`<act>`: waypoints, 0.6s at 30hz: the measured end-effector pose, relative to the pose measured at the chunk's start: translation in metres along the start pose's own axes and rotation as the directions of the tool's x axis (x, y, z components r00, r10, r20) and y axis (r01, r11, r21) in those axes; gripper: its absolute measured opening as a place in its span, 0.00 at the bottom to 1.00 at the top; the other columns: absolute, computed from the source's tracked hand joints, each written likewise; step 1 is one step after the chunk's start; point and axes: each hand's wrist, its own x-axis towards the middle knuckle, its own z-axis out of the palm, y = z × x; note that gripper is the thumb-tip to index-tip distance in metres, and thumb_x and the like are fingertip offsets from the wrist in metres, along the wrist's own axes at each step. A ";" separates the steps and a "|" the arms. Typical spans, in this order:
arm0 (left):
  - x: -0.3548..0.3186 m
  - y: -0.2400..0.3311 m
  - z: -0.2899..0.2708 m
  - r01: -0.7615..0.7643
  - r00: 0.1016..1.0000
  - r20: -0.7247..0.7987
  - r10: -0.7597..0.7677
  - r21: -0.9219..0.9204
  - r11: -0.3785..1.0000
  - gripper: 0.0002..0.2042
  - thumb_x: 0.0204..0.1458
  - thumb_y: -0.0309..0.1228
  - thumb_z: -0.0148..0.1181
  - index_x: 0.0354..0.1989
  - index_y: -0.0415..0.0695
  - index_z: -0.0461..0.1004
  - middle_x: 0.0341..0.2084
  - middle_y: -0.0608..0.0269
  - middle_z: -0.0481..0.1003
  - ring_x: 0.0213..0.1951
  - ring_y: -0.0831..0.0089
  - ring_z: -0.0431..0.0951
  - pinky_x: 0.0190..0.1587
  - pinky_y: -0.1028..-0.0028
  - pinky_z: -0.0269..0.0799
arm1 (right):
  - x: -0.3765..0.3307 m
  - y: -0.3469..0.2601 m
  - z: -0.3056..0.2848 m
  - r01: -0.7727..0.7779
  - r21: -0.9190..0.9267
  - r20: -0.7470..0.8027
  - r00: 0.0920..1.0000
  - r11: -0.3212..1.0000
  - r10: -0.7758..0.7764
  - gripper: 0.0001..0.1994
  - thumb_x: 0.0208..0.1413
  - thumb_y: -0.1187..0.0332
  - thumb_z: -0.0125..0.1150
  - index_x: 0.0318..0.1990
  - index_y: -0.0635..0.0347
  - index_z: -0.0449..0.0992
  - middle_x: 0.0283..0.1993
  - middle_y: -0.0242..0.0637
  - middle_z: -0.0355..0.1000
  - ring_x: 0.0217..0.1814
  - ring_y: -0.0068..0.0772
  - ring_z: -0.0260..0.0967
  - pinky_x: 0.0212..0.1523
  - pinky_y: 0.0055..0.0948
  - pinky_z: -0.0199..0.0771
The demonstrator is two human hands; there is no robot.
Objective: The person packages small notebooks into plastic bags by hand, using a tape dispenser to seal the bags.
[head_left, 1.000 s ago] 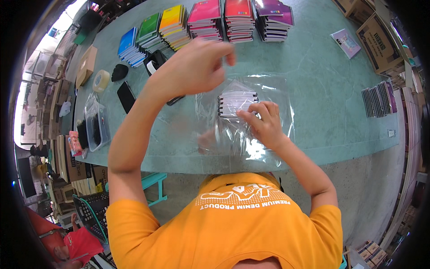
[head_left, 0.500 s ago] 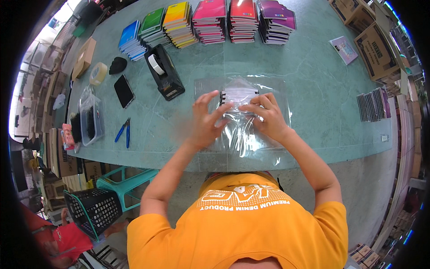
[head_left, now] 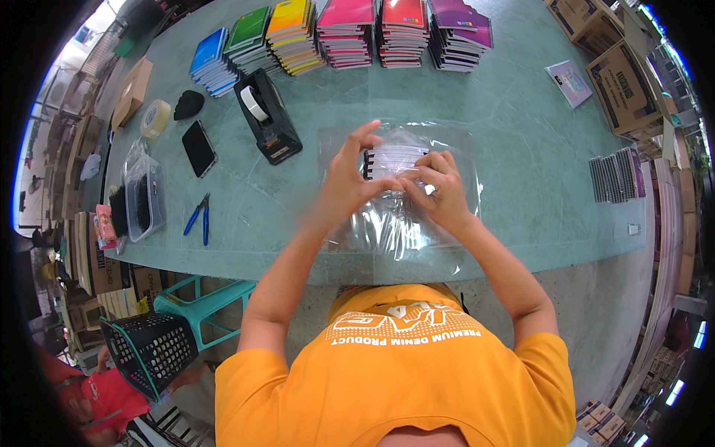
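A stack of clear plastic bags (head_left: 439, 223) lies on the green table (head_left: 521, 149) in front of me. On it sits a small packet of dark items wrapped in clear plastic (head_left: 395, 158). My left hand (head_left: 351, 182) pinches the packet's near left edge with thumb and fingers, other fingers raised. My right hand (head_left: 439, 190) presses on the packet's near right edge. Both hands meet over the packet.
Coloured notebook stacks (head_left: 342, 33) line the far edge. A black tape dispenser (head_left: 267, 115), phone (head_left: 199, 147), tape roll (head_left: 154, 118), blue pliers (head_left: 199, 218) and a clear box (head_left: 141, 195) lie left. Dark packets (head_left: 614, 176) and cardboard boxes (head_left: 622, 74) are right.
My left hand came back from the tape dispenser area at the far left and joined the right hand on the packet. The right hand stayed on the packet.
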 end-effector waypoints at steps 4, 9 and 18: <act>0.025 -0.016 -0.010 0.207 0.974 0.138 -0.179 -0.231 0.951 0.32 0.33 0.38 0.74 0.49 0.41 0.70 0.35 0.61 0.74 0.40 0.70 0.74 0.47 0.73 0.68 | 0.011 -0.016 0.010 -0.143 0.210 -0.289 0.936 0.967 0.202 0.17 0.37 0.66 0.72 0.38 0.56 0.79 0.38 0.31 0.69 0.44 0.35 0.65 0.43 0.31 0.66; 0.051 0.010 -0.019 -0.156 0.944 0.326 0.052 0.302 0.940 0.15 0.35 0.30 0.70 0.33 0.41 0.77 0.27 0.60 0.75 0.33 0.67 0.74 0.37 0.70 0.70 | 0.040 0.012 -0.023 -0.433 0.234 0.308 0.882 0.871 0.356 0.20 0.35 0.66 0.74 0.41 0.56 0.78 0.39 0.30 0.69 0.42 0.31 0.67 0.43 0.29 0.67; 0.024 0.041 -0.008 -0.268 0.914 0.401 0.060 0.488 0.831 0.12 0.40 0.28 0.63 0.33 0.38 0.73 0.28 0.56 0.72 0.36 0.57 0.72 0.40 0.64 0.69 | 0.032 -0.002 -0.006 0.183 -0.203 0.136 0.978 0.962 -0.157 0.06 0.38 0.73 0.61 0.28 0.59 0.76 0.34 0.33 0.67 0.40 0.36 0.64 0.42 0.32 0.67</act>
